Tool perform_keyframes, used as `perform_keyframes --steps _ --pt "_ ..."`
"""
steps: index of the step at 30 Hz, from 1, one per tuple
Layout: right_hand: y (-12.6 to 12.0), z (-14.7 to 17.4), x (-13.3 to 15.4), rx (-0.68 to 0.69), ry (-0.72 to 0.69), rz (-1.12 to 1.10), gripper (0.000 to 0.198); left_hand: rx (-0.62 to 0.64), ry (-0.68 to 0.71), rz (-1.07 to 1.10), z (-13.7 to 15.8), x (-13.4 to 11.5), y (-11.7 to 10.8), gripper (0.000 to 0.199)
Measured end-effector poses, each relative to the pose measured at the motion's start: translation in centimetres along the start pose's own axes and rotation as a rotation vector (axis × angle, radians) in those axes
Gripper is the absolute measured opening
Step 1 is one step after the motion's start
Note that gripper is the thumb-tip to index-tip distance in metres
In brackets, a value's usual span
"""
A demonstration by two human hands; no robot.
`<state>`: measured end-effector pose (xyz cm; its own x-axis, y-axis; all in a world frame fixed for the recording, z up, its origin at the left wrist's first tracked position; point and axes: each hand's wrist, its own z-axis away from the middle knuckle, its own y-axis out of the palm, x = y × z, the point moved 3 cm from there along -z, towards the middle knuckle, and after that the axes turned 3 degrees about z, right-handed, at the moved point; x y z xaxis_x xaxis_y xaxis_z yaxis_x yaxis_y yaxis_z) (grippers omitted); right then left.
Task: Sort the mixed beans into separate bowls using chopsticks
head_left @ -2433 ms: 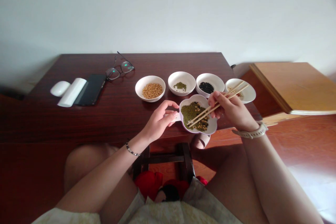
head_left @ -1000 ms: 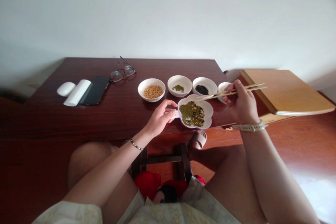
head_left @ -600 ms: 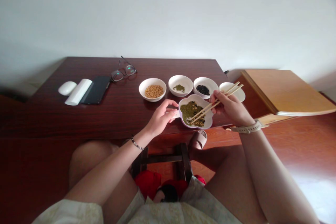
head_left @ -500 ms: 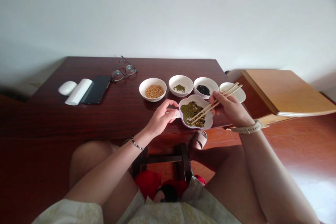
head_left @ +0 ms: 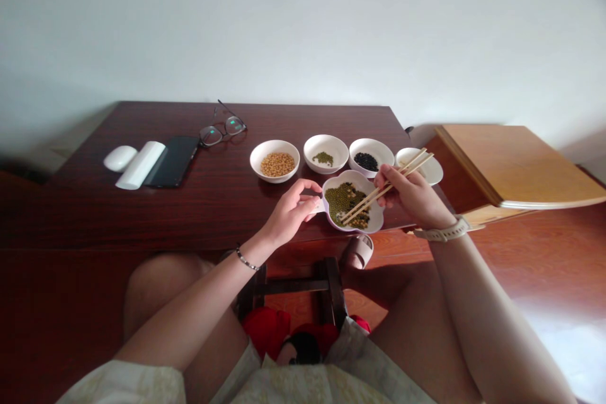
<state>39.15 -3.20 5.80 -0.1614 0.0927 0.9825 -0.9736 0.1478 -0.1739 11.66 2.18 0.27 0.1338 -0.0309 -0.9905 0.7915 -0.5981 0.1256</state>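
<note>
Two pale wooden chopsticks (head_left: 366,205) fill the right hand (head_left: 411,196); the left hand (head_left: 290,212) pinches a white flower-shaped bowl's (head_left: 376,217) handle (head_left: 320,207), likely steadying it.

Domestic interior, apparently a home: a slipper (head_left: 364,252) shows against a reddish wood-look floor (head_left: 530,259), and eyeglasses (head_left: 211,136) lie on a dark wood-grained table (head_left: 227,202) before a plain wall (head_left: 303,25).
</note>
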Motion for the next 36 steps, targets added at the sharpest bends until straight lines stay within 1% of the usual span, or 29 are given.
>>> perform_keyframes --steps 9,12,16,20,22,24,26,32,36 --pt "-1.0 -0.2 -0.2 -0.064 -0.016 -0.112 0.051 0.001 0.004 0.012 -0.1 0.0 0.1 0.025" --pt "-1.5 -0.3 0.0 -0.100 -0.048 -0.213 0.047 0.002 0.004 0.009 0.0 0.1 0.1 0.025" --pt "-2.6 -0.7 0.2 -0.200 -0.103 -0.353 0.044 0.006 0.004 0.005 0.0 0.1 0.0 0.023" --pt "-3.8 -1.2 -0.1 -0.353 -0.148 -0.500 0.043 0.004 0.001 0.009 0.0 0.1 0.0 0.023" --pt "-4.3 -1.3 -0.2 -0.416 -0.169 -0.525 0.043 0.002 0.001 0.011 0.0 0.1 0.0 0.023" --pt "-4.4 -1.3 -0.2 -0.435 -0.183 -0.483 0.043 0.002 0.004 0.012 -0.1 0.1 0.0 0.024" --pt "-4.2 -1.1 -0.2 -0.395 -0.176 -0.393 0.044 0.000 0.006 0.009 -0.1 0.1 0.0 0.024" --pt "-2.1 -0.2 -0.1 -0.109 -0.054 -0.130 0.049 -0.004 0.010 0.011 0.0 0.0 0.0 0.024" --pt "-0.9 0.2 -0.2 0.019 -0.016 -0.034 0.052 0.001 0.016 0.014 -0.1 0.0 0.1 0.024"
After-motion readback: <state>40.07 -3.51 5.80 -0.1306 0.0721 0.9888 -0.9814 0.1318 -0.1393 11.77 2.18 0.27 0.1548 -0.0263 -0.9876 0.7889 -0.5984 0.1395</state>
